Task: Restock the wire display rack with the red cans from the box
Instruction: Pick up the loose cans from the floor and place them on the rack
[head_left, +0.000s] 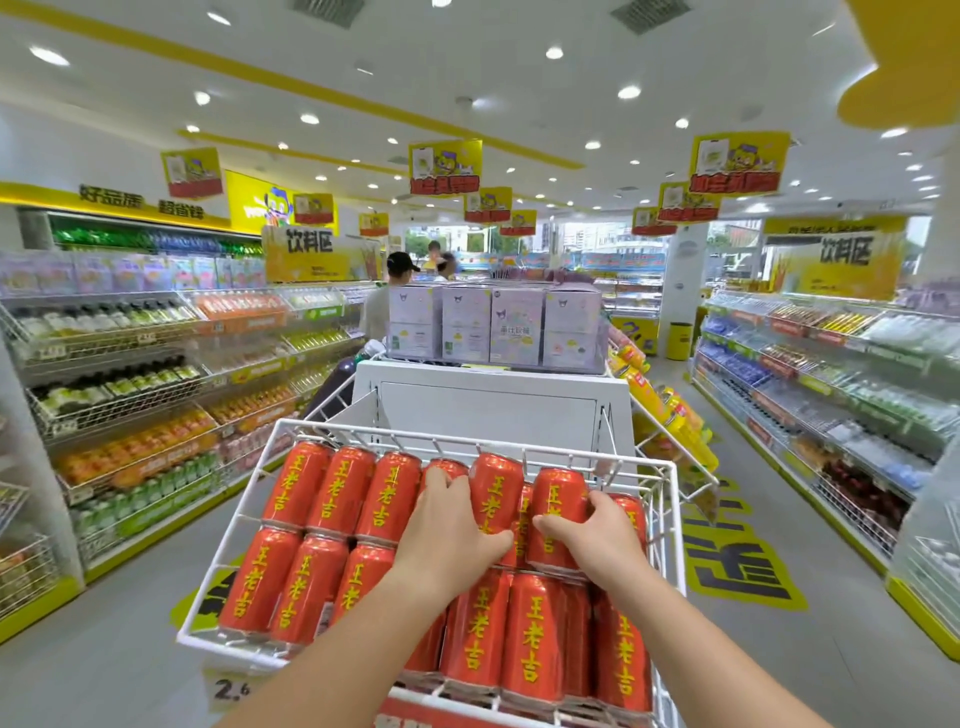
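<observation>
The aisle floor (156, 597) is open at the left and right of the frame. The stocked shelves (130, 395) stand well apart on both sides, so the arms have free room to draw back toward the lower edge. The wire rack (218, 566) in the lower middle seems to slope down toward the person. Its white front rim and thin side wires are the near edges, and the right side wire runs just beside the right hand (592, 540). The red cans (311, 545) lie there in two rows, touching, and fill the rack almost fully. The box is not clearly in view.

The likely trouble is a can sitting higher than its neighbours. If it is let go early, it may roll down the slope or knock the row, and knuckles may catch the wire. The left hand (452, 525) has its grip curled over a half-hidden can (445, 466). The right hand's grip is closed round a raised can (558, 493), thumb on one side and fingers on the other.
</observation>
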